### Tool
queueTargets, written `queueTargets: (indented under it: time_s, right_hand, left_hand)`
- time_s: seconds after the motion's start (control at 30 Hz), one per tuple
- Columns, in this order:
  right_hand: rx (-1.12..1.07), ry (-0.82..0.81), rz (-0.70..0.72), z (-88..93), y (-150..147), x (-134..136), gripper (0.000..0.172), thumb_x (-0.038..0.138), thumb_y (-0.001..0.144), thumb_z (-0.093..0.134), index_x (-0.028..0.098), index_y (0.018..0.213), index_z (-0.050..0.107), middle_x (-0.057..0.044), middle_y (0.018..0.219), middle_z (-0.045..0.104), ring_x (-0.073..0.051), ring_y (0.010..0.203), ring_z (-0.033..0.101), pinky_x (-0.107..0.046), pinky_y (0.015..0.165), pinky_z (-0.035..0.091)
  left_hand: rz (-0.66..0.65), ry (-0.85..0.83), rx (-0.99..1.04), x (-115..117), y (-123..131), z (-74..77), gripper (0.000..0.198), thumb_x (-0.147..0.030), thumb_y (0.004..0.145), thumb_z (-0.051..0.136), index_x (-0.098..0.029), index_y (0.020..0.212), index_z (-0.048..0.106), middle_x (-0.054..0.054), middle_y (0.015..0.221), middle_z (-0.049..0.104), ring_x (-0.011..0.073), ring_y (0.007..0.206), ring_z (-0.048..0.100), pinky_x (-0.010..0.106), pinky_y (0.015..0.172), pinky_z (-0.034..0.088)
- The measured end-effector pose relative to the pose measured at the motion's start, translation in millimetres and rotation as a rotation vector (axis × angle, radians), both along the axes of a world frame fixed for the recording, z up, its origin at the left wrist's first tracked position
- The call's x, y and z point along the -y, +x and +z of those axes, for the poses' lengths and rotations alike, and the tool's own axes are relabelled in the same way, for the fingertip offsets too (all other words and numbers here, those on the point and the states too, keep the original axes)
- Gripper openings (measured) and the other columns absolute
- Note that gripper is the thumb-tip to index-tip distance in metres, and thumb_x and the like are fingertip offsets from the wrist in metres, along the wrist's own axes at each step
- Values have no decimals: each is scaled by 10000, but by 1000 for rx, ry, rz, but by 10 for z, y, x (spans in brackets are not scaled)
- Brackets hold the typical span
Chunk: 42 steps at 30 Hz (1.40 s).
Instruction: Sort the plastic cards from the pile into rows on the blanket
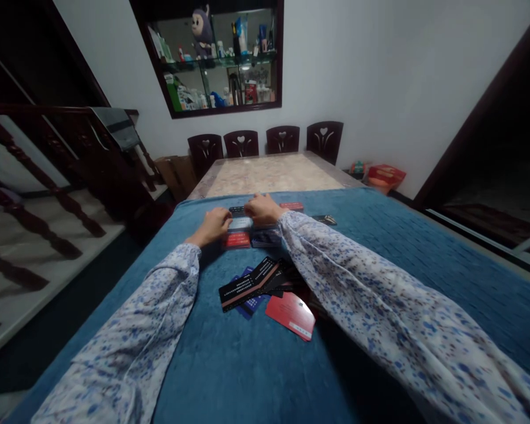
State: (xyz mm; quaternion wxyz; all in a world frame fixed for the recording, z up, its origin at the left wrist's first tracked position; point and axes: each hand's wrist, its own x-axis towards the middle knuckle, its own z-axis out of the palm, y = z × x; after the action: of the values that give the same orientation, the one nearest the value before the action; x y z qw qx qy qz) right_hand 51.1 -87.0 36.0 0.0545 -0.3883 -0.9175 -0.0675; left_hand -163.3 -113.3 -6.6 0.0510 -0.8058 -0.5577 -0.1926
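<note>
My left hand is curled at the left edge of a pale stack of cards, fingertips against it or just beside it. My right hand reaches farther over the rows, closed with its fingertips pointing down; whatever lies under them is hidden. Around the hands are a black card stack, a red stack, a dark stack, another red stack and a black patterned card. Nearer me, black cards overlap blue cards and red cards in a loose pile.
A blue cloth covers the near part of the table, with its stone top bare beyond. Several dark chairs line the far end. A wooden railing stands at left, and a red bag lies on the floor at right.
</note>
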Motion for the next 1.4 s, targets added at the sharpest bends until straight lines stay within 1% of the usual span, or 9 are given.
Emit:
queueTargets:
  time_s: [0.13, 0.3, 0.57, 0.7, 0.9, 0.97, 1.03, 1.17, 1.4]
  right_hand:
    - [-33, 38, 7, 21, 74, 91, 279, 208, 949, 478, 196, 1079, 725, -128, 1204, 724, -299, 1165, 525, -392, 870, 352]
    - [-63, 60, 34, 21, 181, 203, 249, 208, 942, 495, 178, 1046, 720, -115, 1162, 738, -285, 1140, 508, -380, 826, 318]
    - [-71, 57, 42, -29, 333, 424, 265, 243, 994, 460, 179, 1053, 711, -131, 1180, 729, -288, 1121, 500, -371, 814, 284]
    - [-85, 54, 56, -85, 437, 545, 281, 256, 1012, 445, 177, 1060, 710, -140, 1197, 719, -287, 1114, 498, -374, 813, 278]
    - [-73, 76, 63, -240, 634, 687, 284, 258, 1010, 440, 173, 1091, 699, -145, 1187, 717, -294, 1161, 487, -393, 835, 286]
    - [-64, 75, 54, -285, 717, 739, 285, 271, 1008, 446, 169, 1084, 701, -155, 1154, 720, -299, 1165, 484, -396, 835, 290]
    - [-69, 69, 46, -320, 809, 799, 274, 280, 1004, 460, 174, 1062, 706, -150, 1124, 723, -292, 1129, 493, -395, 835, 289]
    - [-95, 73, 21, -368, 1004, 923, 288, 284, 1016, 443, 174, 1025, 709, -138, 1127, 722, -275, 1078, 503, -387, 826, 278]
    - [-98, 80, -10, -426, 1330, 1090, 252, 266, 1000, 481, 173, 1025, 714, -140, 1089, 732, -287, 1125, 490, -396, 841, 272]
  left_hand:
    - [-8, 56, -20, 100, 129, 42, 141, -192, 924, 533, -178, 885, 668, 82, 928, 682, 227, 910, 595, 354, 864, 470]
    - [-17, 93, -40, 234, 274, 63, 133, -169, 947, 526, -170, 866, 632, 86, 915, 662, 215, 886, 564, 359, 857, 448]
    - [-36, 108, -44, 474, 382, 70, 164, -182, 941, 501, -185, 821, 613, 75, 889, 639, 222, 866, 564, 360, 803, 432]
    - [-65, 108, -45, 608, 435, 77, 168, -189, 941, 488, -185, 830, 613, 74, 874, 633, 223, 850, 560, 359, 786, 426]
    - [-92, 109, -45, 773, 550, 44, 192, -202, 945, 460, -185, 823, 607, 90, 894, 645, 238, 882, 567, 378, 798, 426]
    - [-116, 101, -33, 816, 615, 21, 190, -201, 943, 461, -188, 824, 609, 90, 907, 651, 238, 897, 574, 383, 815, 429]
    - [-146, 92, -21, 852, 693, -5, 183, -202, 942, 469, -190, 827, 611, 87, 909, 656, 235, 902, 581, 386, 833, 433]
    - [-189, 100, -16, 919, 878, -50, 179, -200, 952, 472, -190, 843, 613, 87, 913, 659, 236, 907, 590, 387, 841, 435]
    - [-263, 96, -15, 1030, 1245, -82, 181, -143, 956, 457, -186, 859, 603, 86, 934, 658, 234, 914, 588, 375, 821, 419]
